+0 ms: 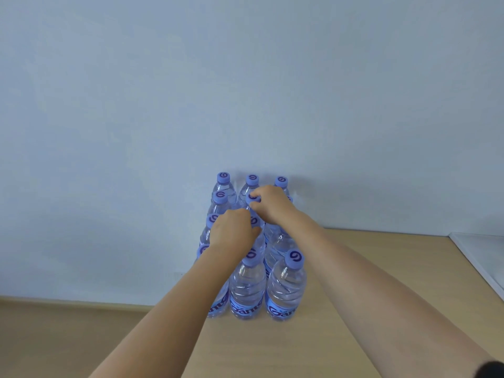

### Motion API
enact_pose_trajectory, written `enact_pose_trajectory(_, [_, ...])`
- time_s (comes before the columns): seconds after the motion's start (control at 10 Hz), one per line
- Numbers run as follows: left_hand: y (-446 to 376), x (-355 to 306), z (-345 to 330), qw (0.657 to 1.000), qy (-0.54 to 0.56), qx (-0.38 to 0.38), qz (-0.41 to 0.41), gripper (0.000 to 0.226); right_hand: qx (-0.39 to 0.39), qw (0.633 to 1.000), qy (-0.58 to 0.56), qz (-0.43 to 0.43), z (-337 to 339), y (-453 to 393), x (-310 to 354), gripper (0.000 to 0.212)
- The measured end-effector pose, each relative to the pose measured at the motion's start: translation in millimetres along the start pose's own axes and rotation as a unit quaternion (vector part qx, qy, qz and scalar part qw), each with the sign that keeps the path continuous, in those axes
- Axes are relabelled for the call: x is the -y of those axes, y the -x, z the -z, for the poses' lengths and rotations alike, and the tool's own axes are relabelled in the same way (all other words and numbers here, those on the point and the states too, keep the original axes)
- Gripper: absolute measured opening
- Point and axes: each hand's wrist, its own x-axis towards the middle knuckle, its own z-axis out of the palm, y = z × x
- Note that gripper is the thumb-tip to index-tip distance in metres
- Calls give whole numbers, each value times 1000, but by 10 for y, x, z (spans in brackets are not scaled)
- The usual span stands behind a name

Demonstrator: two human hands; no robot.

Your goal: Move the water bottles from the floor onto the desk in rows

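On the desk (354, 296), against the wall at twelve o'clock, the bottles (246, 287) stand upright in three rows running away from the person. The right hand (272, 204) pinches a middle-row cap (252, 198); the left hand (231, 230), nearer at seven o'clock, curls over bottles behind it, its grip hidden.

Upright capped water bottles (247, 287) in rows

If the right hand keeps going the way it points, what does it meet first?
Probably the purple cap of the clear plastic water bottle in the middle of the back row, just beyond the right hand; depth is unclear.
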Motion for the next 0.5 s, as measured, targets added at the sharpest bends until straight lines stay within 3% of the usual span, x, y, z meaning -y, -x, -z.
enact_pose_trajectory(0.2, [-8,1,-18,1000,-5,-12,2,24,-7,1000,-23,10,-21,-4,-15,39])
enact_pose_trajectory(0.5, [84,60,25,999,39,7,-1,15,0,998,-64,-14,-53,148,-30,25])
